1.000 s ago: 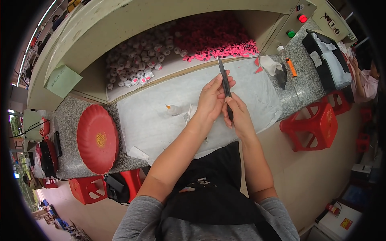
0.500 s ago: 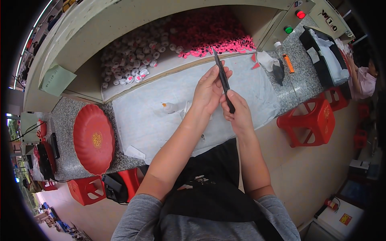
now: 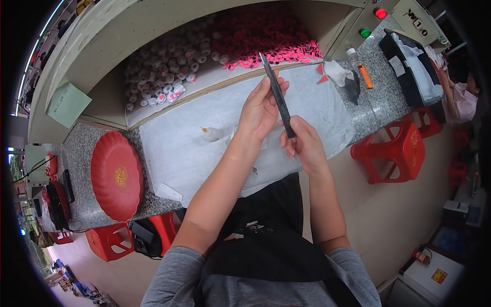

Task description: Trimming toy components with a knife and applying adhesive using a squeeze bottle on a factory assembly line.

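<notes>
White paper sheeting (image 3: 194, 153) covers the bench (image 3: 82, 153) in front of you, with a recessed bin behind it heaped with small white spools (image 3: 163, 66) on one side and pink-red ones (image 3: 266, 36) on the other. You hold a long, thin dark strip (image 3: 277, 95) up above the paper, tilted so its far tip points toward the bin. Your left hand (image 3: 261, 110) pinches it near the middle, thumb and fingertips pressed on its flat sides, while your right hand (image 3: 305, 146) is curled around its lower end. It looks like a stiff, narrow bar, light enough to steer with fingertips, and it keeps a straight line between the two grips, so it probably won't sag. The faces look smooth and may slip if you squeeze only the edges; take it on the broad sides, one hold low and one midway, as you have it now. The free upper end is what would catch or swing, so keep the lower grip firm. A small white bottle with an orange tip (image 3: 210, 134) lies on the paper just left of your left wrist, and a red round tray (image 3: 117, 176) sits further left on the speckled stone.
</notes>
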The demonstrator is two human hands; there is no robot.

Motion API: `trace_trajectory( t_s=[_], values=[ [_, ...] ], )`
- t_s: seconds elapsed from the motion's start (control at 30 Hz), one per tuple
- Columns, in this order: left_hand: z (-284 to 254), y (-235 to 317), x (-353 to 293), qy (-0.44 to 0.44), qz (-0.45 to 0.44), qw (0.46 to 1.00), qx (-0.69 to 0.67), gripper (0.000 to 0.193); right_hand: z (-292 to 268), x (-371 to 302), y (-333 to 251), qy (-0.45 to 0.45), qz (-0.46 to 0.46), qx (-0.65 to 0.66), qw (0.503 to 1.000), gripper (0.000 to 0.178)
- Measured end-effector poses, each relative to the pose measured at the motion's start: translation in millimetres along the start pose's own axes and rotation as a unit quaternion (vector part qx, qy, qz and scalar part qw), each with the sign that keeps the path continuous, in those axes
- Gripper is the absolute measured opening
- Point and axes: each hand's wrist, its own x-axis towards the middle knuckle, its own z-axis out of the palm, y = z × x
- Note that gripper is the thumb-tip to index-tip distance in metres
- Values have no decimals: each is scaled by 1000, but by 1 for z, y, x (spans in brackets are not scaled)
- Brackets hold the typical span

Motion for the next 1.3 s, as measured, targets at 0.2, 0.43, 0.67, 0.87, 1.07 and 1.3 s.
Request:
trace_trajectory(
  t_s=[0.2,0.43,0.67,0.87,1.07,1.3],
  values=[
    [13,-6,-15,-12,-40,998,47,38,-3,0,10,25,-66,18,997,19],
    [14,-28,-37,36,22,982,185,29,11,8,25,66,-125,-24,990,20],
    [16,-32,-40,67,34,987,142,28,20,9,37,128,-230,-105,959,31],
    [16,-29,-40,70,49,986,146,28,27,4,36,112,-177,-81,975,33],
    [9,-31,-40,84,32,985,150,28,29,7,44,135,-231,-80,960,33],
    [9,-18,-32,30,-27,971,235,33,13,6,27,18,-103,157,982,23]
  ],
)
